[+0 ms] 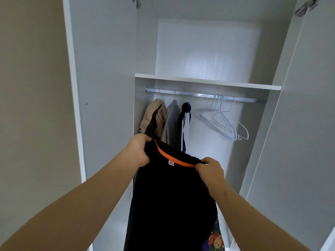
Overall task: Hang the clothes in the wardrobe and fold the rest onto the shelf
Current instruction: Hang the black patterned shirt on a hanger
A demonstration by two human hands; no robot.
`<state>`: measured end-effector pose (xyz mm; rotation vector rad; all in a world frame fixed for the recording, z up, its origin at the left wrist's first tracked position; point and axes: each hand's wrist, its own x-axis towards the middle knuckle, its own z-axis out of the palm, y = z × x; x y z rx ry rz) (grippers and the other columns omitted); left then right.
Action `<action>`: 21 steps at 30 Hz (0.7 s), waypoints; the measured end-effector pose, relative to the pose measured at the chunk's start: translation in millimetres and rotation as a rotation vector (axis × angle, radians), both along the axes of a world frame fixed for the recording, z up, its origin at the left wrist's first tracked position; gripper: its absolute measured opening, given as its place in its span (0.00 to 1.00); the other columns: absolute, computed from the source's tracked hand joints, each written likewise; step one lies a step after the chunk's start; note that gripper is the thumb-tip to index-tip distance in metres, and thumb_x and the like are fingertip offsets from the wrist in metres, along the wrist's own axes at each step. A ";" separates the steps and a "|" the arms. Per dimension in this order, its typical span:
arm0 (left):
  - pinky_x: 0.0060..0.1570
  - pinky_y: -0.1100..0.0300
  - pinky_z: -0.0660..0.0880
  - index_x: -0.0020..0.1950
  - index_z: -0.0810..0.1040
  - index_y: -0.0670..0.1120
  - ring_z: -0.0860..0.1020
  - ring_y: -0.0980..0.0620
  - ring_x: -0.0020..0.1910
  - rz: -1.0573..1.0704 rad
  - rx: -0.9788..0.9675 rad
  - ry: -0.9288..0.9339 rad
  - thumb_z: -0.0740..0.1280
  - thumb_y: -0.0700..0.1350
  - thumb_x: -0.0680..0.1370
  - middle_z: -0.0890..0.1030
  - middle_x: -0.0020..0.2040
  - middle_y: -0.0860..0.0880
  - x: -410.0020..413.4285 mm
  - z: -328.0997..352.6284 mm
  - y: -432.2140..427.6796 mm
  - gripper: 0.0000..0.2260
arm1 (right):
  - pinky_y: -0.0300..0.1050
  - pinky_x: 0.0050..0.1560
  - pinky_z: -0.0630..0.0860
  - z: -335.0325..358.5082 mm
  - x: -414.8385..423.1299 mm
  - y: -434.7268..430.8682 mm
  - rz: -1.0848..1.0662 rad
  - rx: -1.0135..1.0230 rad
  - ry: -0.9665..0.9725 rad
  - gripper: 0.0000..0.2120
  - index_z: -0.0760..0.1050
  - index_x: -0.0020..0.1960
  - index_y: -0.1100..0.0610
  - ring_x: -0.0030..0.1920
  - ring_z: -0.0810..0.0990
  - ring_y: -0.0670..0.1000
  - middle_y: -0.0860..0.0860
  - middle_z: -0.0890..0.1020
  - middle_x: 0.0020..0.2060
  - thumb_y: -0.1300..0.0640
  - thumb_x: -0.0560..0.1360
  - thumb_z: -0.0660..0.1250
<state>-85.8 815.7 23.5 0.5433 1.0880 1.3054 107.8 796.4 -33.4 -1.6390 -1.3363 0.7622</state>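
Near the open wardrobe (108,78), fingers of the left hand (138,150) and right hand (210,169) clench the black shirt (172,205) at its shoulders, spreading the collar, likely for a hanger. Spare hangers (221,122) wait far right on the rail (199,95), right of three hung clothes (171,122).

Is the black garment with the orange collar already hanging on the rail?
No, the left hand and right hand hold the black garment up by its collar, in front of and below the rail.
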 end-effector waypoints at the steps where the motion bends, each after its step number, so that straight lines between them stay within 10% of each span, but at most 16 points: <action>1: 0.36 0.49 0.73 0.43 0.73 0.38 0.76 0.42 0.39 -0.028 -0.001 -0.005 0.56 0.36 0.78 0.76 0.41 0.40 7.8 3.1 18.5 0.08 | 0.41 0.36 0.71 1.4 4.5 19.4 0.022 -0.026 0.011 0.05 0.74 0.43 0.57 0.36 0.76 0.51 0.53 0.77 0.35 0.63 0.71 0.61; 10: 0.43 0.48 0.72 0.59 0.74 0.37 0.73 0.42 0.39 -0.096 -0.033 0.057 0.59 0.38 0.76 0.75 0.44 0.42 68.8 21.4 161.6 0.13 | 0.39 0.33 0.68 17.3 48.1 171.3 -0.016 0.026 0.049 0.05 0.74 0.41 0.57 0.33 0.74 0.49 0.52 0.79 0.35 0.60 0.74 0.62; 15: 0.52 0.45 0.72 0.62 0.74 0.37 0.74 0.41 0.48 -0.079 -0.109 0.107 0.59 0.38 0.75 0.76 0.53 0.41 102.3 9.5 237.8 0.16 | 0.38 0.32 0.67 6.5 107.0 262.3 -0.145 0.087 -0.144 0.06 0.74 0.44 0.55 0.35 0.74 0.48 0.49 0.78 0.37 0.61 0.74 0.59; 21: 0.49 0.52 0.73 0.54 0.75 0.37 0.74 0.43 0.37 0.004 -0.104 0.084 0.58 0.37 0.76 0.76 0.41 0.41 143.6 3.8 336.6 0.10 | 0.42 0.43 0.68 10.3 181.6 384.0 -0.182 0.098 -0.501 0.08 0.75 0.48 0.55 0.44 0.76 0.55 0.53 0.80 0.45 0.63 0.75 0.58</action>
